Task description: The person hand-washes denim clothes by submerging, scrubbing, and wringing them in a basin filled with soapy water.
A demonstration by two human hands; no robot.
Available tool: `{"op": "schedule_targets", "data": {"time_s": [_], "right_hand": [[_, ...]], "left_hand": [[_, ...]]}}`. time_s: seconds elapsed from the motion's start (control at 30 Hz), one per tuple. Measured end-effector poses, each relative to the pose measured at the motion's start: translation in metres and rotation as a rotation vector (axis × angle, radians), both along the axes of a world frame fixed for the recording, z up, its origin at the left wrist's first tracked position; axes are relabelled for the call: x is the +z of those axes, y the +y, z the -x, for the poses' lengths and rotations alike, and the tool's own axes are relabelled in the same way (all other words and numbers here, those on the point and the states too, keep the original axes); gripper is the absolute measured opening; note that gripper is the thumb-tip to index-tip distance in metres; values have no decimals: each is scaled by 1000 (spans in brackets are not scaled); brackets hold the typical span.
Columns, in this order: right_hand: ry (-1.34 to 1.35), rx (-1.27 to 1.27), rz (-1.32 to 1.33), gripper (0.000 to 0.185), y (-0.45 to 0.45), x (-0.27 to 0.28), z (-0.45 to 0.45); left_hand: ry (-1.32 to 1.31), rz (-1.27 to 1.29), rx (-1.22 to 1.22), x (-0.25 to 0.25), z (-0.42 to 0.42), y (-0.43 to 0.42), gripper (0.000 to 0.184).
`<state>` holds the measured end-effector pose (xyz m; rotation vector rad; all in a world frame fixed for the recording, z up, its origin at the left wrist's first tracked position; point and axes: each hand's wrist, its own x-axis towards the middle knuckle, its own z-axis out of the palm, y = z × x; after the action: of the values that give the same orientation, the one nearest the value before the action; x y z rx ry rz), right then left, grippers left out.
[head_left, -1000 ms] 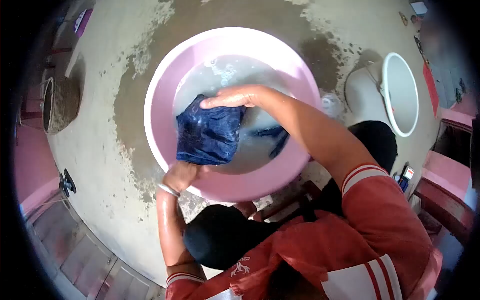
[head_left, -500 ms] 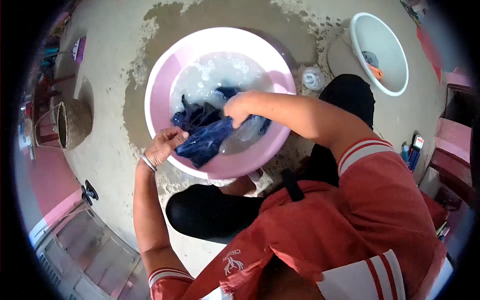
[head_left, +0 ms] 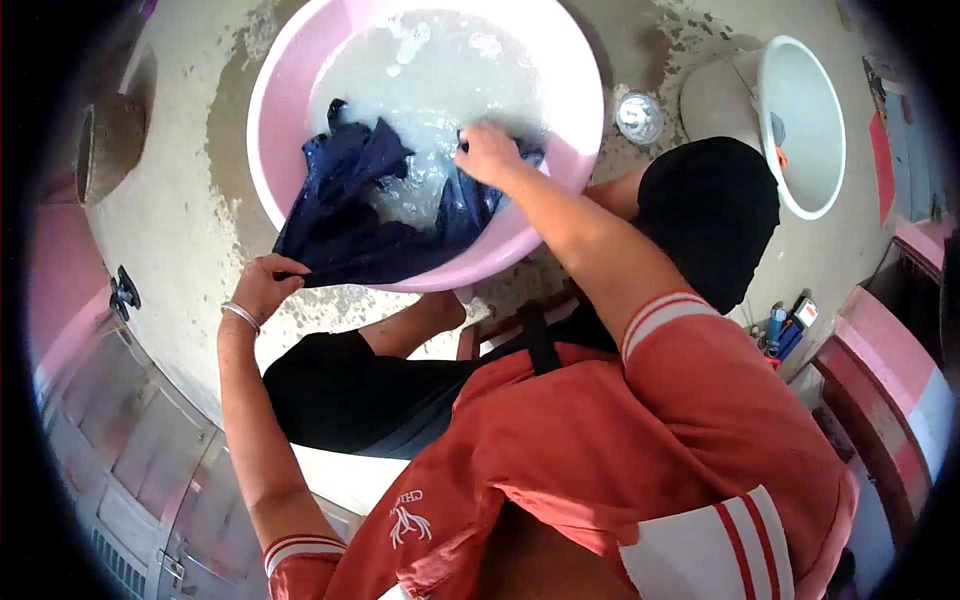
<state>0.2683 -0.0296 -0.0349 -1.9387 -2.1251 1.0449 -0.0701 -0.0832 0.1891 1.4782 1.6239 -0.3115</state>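
Note:
A wide pink basin holds cloudy, sudsy water. A wet dark-blue garment lies partly in the water and partly over the near rim; its exact kind cannot be made out. My left hand, with a bangle at the wrist, pinches one edge of the garment just outside the rim at the near left. Over the water on the right side, my right hand is closed on another part of the same cloth. Between the two hands the fabric hangs in a loose curve along the near wall.
To the right stand a pale bucket with something orange inside and a small clear container. A woven basket is at far left. My bent knees flank the basin's near side. The concrete floor has wet patches.
My left hand has drawn the garment's edge out past the rim, and the cloth is now spread wider. My right hand has moved away from the left hand, farther over the water.

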Motion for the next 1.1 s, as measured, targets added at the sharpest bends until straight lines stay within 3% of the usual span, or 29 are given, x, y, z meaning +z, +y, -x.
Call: {"op": "schedule_targets", "data": {"time_s": [0.03,0.17,0.23,0.27,0.37,0.43,0.47,0.5,0.57,0.63,0.67,0.73,0.77,0.83,0.9,0.97,1.03,1.07,1.1], "right_hand": [[-107,-98,-254,32,4,-9,8],[-237,-104,-336,30,16,-32,19],[-236,122,190,28,33,-35,15],[-243,131,190,28,36,-22,12],[-48,-43,3,21,68,40,-14],[-27,-182,-278,23,89,32,-49],[-24,-204,-208,25,99,46,-71],[100,-362,-86,27,105,39,-93],[293,-599,-227,20,104,23,-104],[447,-600,-2,15,102,52,-102],[453,-594,-19,15,98,58,-100],[846,-823,81,15,96,68,-96],[856,-819,65,15,98,63,-97],[976,-987,-8,14,100,51,-103],[972,-989,-47,16,107,49,-105],[943,-906,-142,12,121,62,-92],[771,-603,-95,16,158,61,-85],[663,-601,-165,21,176,62,-70],[377,-442,-261,24,200,53,-65]], "left_hand": [[-31,27,18,1,-1,1,16],[-59,1,-21,-6,4,5,14],[-38,44,43,-7,7,6,14],[-41,29,53,-8,10,5,13],[-69,-7,88,-20,32,0,11],[-2,16,138,-19,45,-1,16],[-90,-29,216,-31,62,-8,15],[-94,-50,229,-31,65,-10,15],[-11,-154,222,-30,69,-8,14],[-58,-221,270,-36,76,-13,13],[-174,-281,378,-39,82,-14,12],[-382,-364,593,-35,83,-14,6],[-385,-381,587,-38,87,-18,6],[-552,-314,813,-49,90,-22,2],[-584,-242,792,-44,80,-20,8],[-450,-139,667,-28,58,-14,21],[-238,-143,452,-35,58,-12,32],[-142,-171,374,-40,58,-9,35],[-152,-200,519,-37,47,-10,29]]}}
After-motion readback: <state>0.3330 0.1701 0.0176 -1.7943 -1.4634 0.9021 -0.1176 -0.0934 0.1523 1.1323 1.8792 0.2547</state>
